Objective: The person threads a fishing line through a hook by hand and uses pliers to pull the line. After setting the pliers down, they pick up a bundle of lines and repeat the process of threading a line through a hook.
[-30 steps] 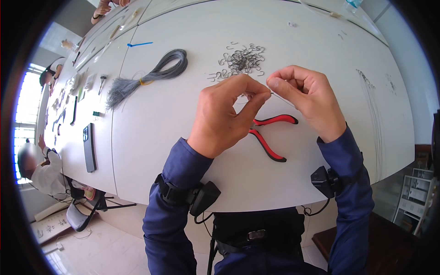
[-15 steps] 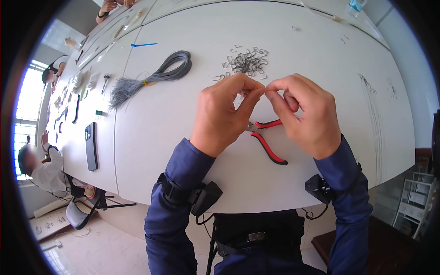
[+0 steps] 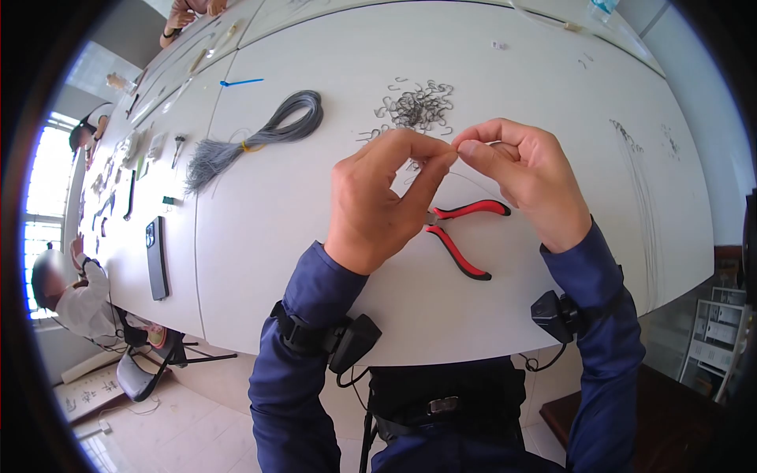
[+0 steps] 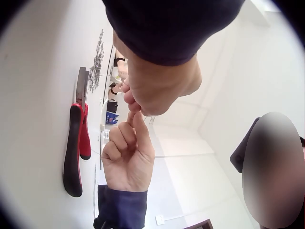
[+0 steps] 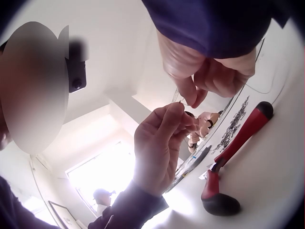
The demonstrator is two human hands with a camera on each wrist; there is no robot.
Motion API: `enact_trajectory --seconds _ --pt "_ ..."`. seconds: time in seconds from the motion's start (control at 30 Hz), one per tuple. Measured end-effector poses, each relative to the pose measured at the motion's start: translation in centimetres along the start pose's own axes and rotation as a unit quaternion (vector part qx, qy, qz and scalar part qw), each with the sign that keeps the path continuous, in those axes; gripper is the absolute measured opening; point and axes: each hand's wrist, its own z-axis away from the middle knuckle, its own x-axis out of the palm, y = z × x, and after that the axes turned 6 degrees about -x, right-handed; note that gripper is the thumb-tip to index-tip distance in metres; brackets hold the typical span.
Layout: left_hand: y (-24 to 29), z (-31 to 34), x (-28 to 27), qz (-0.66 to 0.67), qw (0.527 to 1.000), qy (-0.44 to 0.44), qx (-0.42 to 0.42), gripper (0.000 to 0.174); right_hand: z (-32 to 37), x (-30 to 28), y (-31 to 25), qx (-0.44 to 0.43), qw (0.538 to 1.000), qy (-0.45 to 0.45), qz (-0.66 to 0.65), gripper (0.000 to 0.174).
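My left hand (image 3: pixel 380 197) pinches a tiny dark metal piece (image 5: pixel 180 102) between thumb and forefinger, with little more than its tip showing. Fingertip to fingertip with it, my right hand (image 3: pixel 530 177) pinches a thin grey wire (image 3: pixel 467 180) that bows down below the fingers. Both hands are raised over the table. Beneath them lie red-and-black pliers (image 3: pixel 460 254), handles spread, the jaws partly covered by my left hand in the head view. Just beyond my fingers is a heap of small bent metal hooks (image 3: pixel 422 106).
A bundle of grey wire (image 3: pixel 296 114) tied with a yellow band lies left of the hooks, near a blue cable tie (image 3: pixel 241 82). Farther left is a dark phone (image 3: pixel 156 258). Long wires with hooks (image 3: pixel 650 213) stretch along the right side. Other people sit around the table.
The hands drew together at the fingertips, the right one shifting left and then tilting back a little. The pliers' right handle, partly covered half a second ago, shows again.
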Motion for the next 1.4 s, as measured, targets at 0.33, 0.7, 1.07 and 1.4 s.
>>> enact_trajectory --seconds 0.33,0.7,1.07,1.4 --pt "-0.6 -0.2 0.4 -0.007 0.997 0.078 -0.004 0.008 0.7 1.6 0.3 -0.039 0.998 0.036 0.036 0.019" --pt "0.0 -0.4 -0.1 -0.047 0.999 0.003 0.015 0.008 0.5 1.2 0.5 0.036 0.995 0.076 -0.048 0.020" --pt "-0.1 -0.5 -0.3 -0.038 0.999 -0.007 -0.007 0.010 0.4 1.3 0.8 0.010 0.997 0.077 -0.010 0.019" --pt "-0.1 -0.5 -0.2 -0.030 1.000 -0.002 -0.003 0.010 0.1 1.3 1.5 -0.020 0.997 0.074 -0.002 0.019"
